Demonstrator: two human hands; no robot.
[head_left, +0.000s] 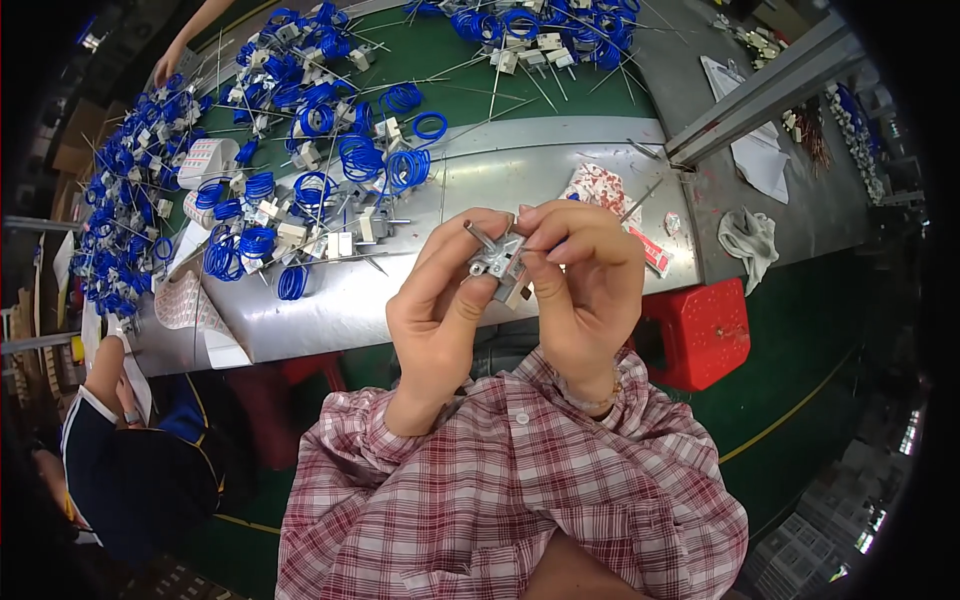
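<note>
Steel workbench point(420, 300) crowded with blue wire coils point(300, 170) and white sheets — head view. Left hand point(440, 310) and right hand point(585, 290) are both curled around a small grey metal part point(497, 262), pinching it between them above the bench's near edge — red stool point(700, 330) beyond.
</note>
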